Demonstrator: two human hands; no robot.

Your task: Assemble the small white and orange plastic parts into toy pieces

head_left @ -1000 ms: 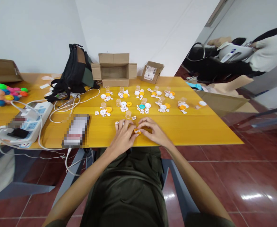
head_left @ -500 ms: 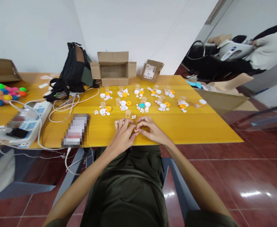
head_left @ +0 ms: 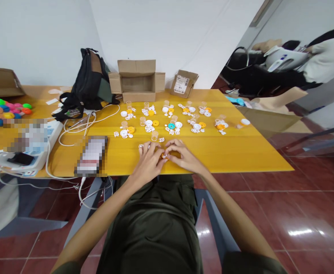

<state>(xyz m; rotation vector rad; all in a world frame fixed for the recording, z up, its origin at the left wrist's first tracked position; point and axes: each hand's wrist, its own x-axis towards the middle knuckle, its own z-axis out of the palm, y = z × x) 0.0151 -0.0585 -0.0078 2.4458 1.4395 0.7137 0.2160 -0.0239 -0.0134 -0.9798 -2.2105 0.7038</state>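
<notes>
Close to the table's front edge, my left hand (head_left: 148,161) and my right hand (head_left: 184,156) meet with bent fingers. Between their fingertips is a small orange plastic piece with white on it (head_left: 164,155), mostly covered by the fingers; both hands pinch it. Just beyond sit a clear plastic cup (head_left: 155,136) and a small white perforated piece (head_left: 161,140). Another white piece (head_left: 140,146) lies by my left fingers, partly hidden. Farther back are several groups of clear cups, white perforated pieces and round caps, among them a teal cap (head_left: 171,126) and an orange cap (head_left: 155,123).
An open cardboard box (head_left: 137,84), a smaller carton (head_left: 184,84) and a black backpack (head_left: 89,82) stand at the back. On the left are a phone (head_left: 92,155), a power strip (head_left: 45,146), cables and colourful balls (head_left: 5,110). A closed cup (head_left: 243,123) lies right. Another person sits beyond.
Both hands keep their pinch on the orange and white piece, with almost no finger movement. The camera view has shifted very slightly.
</notes>
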